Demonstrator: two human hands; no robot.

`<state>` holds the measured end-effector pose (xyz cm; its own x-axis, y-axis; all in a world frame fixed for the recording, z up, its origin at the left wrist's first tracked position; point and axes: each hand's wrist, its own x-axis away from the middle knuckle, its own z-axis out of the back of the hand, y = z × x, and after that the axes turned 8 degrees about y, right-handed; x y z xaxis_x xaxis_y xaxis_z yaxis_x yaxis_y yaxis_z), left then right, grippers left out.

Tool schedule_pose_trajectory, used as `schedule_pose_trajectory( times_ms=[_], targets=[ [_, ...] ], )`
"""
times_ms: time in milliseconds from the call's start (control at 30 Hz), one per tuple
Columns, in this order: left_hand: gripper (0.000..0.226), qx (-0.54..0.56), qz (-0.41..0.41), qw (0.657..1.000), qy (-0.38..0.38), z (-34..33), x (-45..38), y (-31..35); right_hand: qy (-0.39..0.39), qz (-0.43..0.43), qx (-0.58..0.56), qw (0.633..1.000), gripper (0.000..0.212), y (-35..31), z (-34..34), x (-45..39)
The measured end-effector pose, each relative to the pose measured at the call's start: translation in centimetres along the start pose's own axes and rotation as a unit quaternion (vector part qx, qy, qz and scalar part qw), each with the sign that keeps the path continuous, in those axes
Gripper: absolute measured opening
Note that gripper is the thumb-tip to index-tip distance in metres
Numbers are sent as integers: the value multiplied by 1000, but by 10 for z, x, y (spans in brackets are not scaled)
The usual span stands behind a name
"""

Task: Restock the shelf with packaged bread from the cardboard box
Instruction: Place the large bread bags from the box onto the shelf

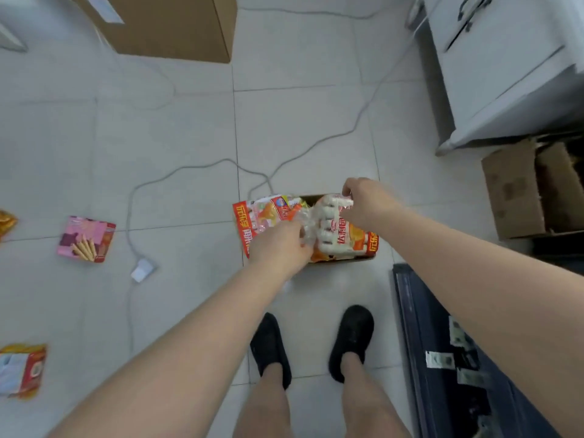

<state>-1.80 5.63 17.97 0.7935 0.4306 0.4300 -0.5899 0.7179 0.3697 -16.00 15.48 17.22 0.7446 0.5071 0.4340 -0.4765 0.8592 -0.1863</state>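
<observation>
I am bending over the small cardboard box [316, 199] standing on the tiled floor [164, 131] just ahead of my shoes, and both my hands are already on the packaged bread [335, 235] that is filling it. My left hand [278, 245] is gripping the crinkled clear end of one bag, fingers curled into the gathered plastic, while my right hand [363, 200] is pinching the sealed top edge of the bag at the box's far side — fingers together on the film. I am judging these bags to be light and soft; the rolls inside would squash under a hard squeeze, and the glossy wrapper looks slippery, so the crimped ends seem the safest places to hold. A second bag [262, 216] is leaning out over the box's left edge. To the left of the box a grey cable [189, 167] is trailing across the tiles to a white plug [142, 269], with a pink snack box [86, 238] lying beyond it. Right of the box, a dark shelf edge [410, 311] is showing, and behind it a grey cabinet [505, 71] — more cartons [518, 191] are sitting beneath that.
</observation>
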Motion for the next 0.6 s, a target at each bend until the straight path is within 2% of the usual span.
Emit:
schedule_pose_trajectory(
  times_ms=[67, 167, 300, 433, 500, 600],
  targets=[
    [19, 48, 27, 998, -23, -48, -21, 4, -19, -19, -16, 1000, 41, 25, -39, -32],
    [27, 105, 88, 989, -61, -122, -54, 6, -48, -36, -32, 998, 54, 63, -95, -77],
    [36, 222, 202, 946, -122, -208, -96, 12, -39, -19, -28, 999, 69, 103, -153, -122],
    [57, 419, 326, 831, -168, -268, -121, 23, -40, 41, 24, 998, 94, 133, -192, -157],
    [64, 484, 380, 772, -158, -291, -129, 23, -58, 69, 47, 995, 101, 143, -208, -168],
    [59, 620, 453, 633, -94, -314, -134, 23, -62, 64, 48, 995, 108, 153, -218, -180]
  ],
)
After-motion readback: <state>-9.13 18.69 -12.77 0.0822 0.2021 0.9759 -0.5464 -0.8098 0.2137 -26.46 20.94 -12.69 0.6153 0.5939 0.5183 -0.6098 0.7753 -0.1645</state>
